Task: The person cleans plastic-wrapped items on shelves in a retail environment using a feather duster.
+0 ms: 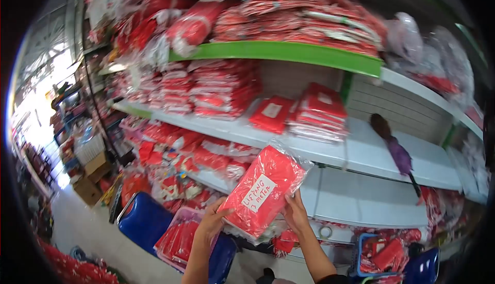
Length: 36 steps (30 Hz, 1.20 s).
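Between both hands I hold a red packet (278, 166) in clear plastic, with a white handwritten label (259, 193) on its face. My left hand (212, 217) grips its lower left edge, thumb on the front. My right hand (295, 211) closes on the lower right edge. The packet is tilted, in front of the shelf's edge. Beyond it on the middle shelf (216, 128) lie a single red packet (272, 114) and a stack of similar packets (318, 111), both with white labels. A taller stack of red packets (224, 88) stands to their left.
A green-edged upper shelf (278, 52) bears piled red packets (304, 18). A purple feather duster (398, 155) hangs over the middle shelf at right. Below are a pink basket (188, 213) on a blue chair (144, 223) and a blue basket (365, 242). Cardboard boxes (87, 188) stand at left.
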Available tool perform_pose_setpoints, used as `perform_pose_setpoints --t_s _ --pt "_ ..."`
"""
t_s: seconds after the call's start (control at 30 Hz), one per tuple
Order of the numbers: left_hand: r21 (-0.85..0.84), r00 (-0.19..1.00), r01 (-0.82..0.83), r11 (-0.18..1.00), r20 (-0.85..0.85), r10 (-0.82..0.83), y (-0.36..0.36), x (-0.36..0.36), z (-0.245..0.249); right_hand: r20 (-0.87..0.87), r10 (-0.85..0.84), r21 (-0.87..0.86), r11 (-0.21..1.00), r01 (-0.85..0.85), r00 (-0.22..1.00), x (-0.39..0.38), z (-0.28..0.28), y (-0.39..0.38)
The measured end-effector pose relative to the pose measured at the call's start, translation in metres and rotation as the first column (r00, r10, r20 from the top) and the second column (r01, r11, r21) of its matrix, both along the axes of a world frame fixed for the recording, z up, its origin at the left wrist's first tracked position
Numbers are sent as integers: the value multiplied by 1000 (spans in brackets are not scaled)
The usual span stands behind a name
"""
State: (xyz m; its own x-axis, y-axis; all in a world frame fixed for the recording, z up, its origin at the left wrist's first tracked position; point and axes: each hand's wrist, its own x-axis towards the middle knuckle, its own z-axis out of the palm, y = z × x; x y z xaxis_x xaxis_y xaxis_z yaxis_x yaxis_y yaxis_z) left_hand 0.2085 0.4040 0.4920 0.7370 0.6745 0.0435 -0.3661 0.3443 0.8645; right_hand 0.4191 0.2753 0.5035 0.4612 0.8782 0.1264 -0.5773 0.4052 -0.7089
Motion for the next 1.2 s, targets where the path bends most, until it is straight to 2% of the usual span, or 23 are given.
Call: perform_pose_setpoints --t_s 0.07,0.1,0.2,0.23,0.33,0.4,0.43,0.47,0.5,0.53,0.57,0.67,0.73,0.77,0.87,0.9,1.0,1.03,1.13,1.17,1.2 --pt "8 984 178 984 -13 -178 -10 21 10 -2 -114 29 993 114 993 11 15 -28" --pt "98 969 246 964 12 -248 -16 33 10 16 -173 47 984 173 985 18 17 -40" --pt "-122 888 437 891 218 -406 -37 75 15 24 -302 85 951 299 953 36 35 -78" --pt "-110 827 553 826 197 -527 -43 92 22 53 -335 92 940 329 941 43 39 -90" --pt "-107 799 601 792 66 -597 -68 137 31 118 -390 31 921 389 913 58 57 -127" --pt "-108 851 524 845 26 -525 -82 172 24 183 -379 -80 914 398 907 71 65 -149" --pt "-131 865 495 859 -19 -501 -88 191 27 336 -352 -48 920 389 874 77 73 -160" --pt "-153 878 461 874 -65 -475 -96 209 31 459 -387 -20 896 444 800 86 77 -171" --pt "-109 842 519 848 -107 -529 -114 224 61 572 -410 14 871 491 711 97 81 -182" --pt "-120 836 532 838 -82 -543 -124 240 70 673 -423 53 846 530 607 107 84 -191" --pt "-128 830 544 829 -58 -554 -133 254 76 818 -458 130 737 664 348 124 87 -204" --pt "-144 848 528 837 33 -529 -148 292 87 875 -483 239 421 875 -6 154 133 -236" --pt "-144 857 514 846 130 -499 -153 318 93 908 -214 398 176 900 -360 193 138 -239" --pt "-143 848 526 838 166 -504 -155 330 99 869 -37 495 75 866 -493 212 132 -241" --pt "-122 826 532 838 289 -483 -150 374 103 904 120 408 40 912 -410 248 116 -240" --pt "-143 800 555 820 361 -479 -151 384 107 863 252 448 13 894 -437 248 116 -243" --pt "-51 812 521 852 337 -476 -146 415 108 909 344 230 61 971 -237 267 100 -253" --pt "-41 828 510 859 296 -477 -146 420 112 906 341 252 38 967 -250 275 93 -259" --pt "-80 788 596 799 253 -562 -133 452 108 966 106 236 11 972 -236 278 89 -286" --pt "-91 779 611 787 247 -576 -131 460 107 976 -15 219 -18 976 -219 282 78 -295" --pt "-105 770 625 773 241 -590 -131 465 108 968 -173 189 33 981 -181 285 66 -304"
